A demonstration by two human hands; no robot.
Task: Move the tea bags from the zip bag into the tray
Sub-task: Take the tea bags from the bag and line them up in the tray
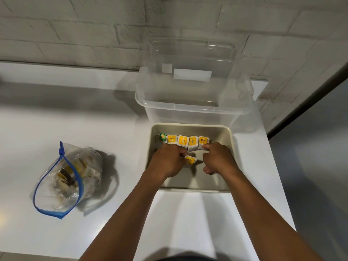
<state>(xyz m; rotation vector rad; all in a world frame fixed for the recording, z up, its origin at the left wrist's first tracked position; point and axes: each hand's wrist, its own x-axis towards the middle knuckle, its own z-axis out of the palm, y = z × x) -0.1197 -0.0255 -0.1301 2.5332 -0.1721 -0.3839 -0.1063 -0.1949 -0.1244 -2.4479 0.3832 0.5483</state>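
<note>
White brick wall at the back, white table (94, 117) in front of it. I see a beige tray (232, 147) on the table's right half, with a clear plastic bin (194, 108) just behind it, touching or nearly so, and what looks like its clear lid (188, 51) leaning on the wall.

Tea bags: a row of yellow-tagged tea bags (183, 141) stands along the tray's far wall, with a green-tagged tea bag (162, 136) at the row's left end. One loose tea bag (189, 160) lies in front of the row, between both hands.

Left hand (167, 161) is inside the tray, fingers curled, grip pinched on the loose tea bag's left edge. Right hand (216, 157) is also in the tray, index finger extended to the rightmost bag in the row, the other fingers curled; I can't tell whether this grip holds anything.

Zip bag (66, 178) sits well apart on the left of the table, blue zipper mouth open toward the camera, more tea bags visible inside, yellow tags showing through the plastic.
</note>
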